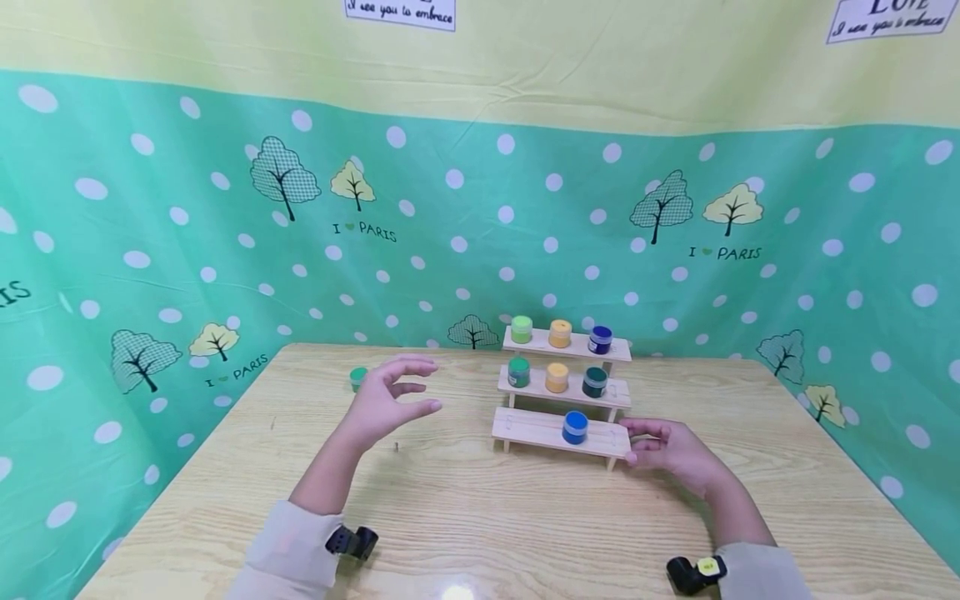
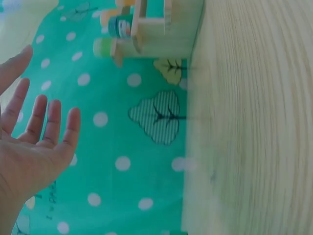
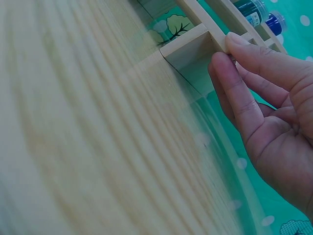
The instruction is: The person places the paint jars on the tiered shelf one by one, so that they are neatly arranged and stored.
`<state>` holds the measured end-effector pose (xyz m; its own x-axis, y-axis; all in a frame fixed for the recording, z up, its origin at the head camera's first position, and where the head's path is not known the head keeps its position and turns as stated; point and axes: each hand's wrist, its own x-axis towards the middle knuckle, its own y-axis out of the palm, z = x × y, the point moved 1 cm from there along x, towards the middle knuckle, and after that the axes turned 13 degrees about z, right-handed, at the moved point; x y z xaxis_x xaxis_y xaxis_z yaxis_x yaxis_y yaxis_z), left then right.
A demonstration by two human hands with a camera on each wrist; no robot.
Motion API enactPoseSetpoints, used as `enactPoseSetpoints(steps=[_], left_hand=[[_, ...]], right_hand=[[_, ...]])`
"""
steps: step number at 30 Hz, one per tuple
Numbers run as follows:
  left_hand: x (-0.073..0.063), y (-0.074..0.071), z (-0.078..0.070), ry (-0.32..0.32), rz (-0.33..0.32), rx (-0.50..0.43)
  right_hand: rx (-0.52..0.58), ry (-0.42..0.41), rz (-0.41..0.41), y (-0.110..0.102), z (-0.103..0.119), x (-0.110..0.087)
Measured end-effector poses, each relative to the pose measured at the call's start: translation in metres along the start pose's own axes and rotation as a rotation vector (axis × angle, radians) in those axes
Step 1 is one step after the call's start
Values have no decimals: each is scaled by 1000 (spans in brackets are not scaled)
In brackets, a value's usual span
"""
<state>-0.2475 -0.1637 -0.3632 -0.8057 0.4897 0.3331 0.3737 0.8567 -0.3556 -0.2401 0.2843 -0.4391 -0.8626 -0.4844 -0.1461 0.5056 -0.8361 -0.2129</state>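
Observation:
My right hand (image 1: 678, 457) is at the right end of a three-step wooden display stand (image 1: 517, 427), thumb and fingertips pinching the end of its lowest step. The right wrist view shows the thumb (image 3: 274, 58) at the board's edge, with the index finger beside it. On the lowest step sits a blue paint jar (image 1: 575, 427). My left hand (image 1: 382, 404) holds nothing, its fingers spread apart from the thumb, to the left of the stand. Just behind it, a green paint jar (image 1: 359, 379) is partly hidden.
The middle step bears a green jar (image 1: 519, 372), an orange jar (image 1: 557, 377) and a dark green jar (image 1: 595, 382). Light green (image 1: 522, 329), orange (image 1: 560, 333) and dark blue jars (image 1: 600, 340) stand on top. A polka-dot cloth (image 1: 450, 208) hangs behind the wooden table (image 1: 450, 517).

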Motion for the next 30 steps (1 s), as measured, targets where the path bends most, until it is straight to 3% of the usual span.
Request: enactPoseSetpoints(steps=[9, 21, 30], left_hand=[[-12, -26, 13, -18, -42, 54], [-26, -55, 29, -183, -96, 150], [-28, -68, 43, -213, -114, 139]], right_hand=[[-14, 12, -11, -1, -2, 0], [-11, 7, -7, -2, -2, 0], [-6, -1, 0, -2, -2, 0]])
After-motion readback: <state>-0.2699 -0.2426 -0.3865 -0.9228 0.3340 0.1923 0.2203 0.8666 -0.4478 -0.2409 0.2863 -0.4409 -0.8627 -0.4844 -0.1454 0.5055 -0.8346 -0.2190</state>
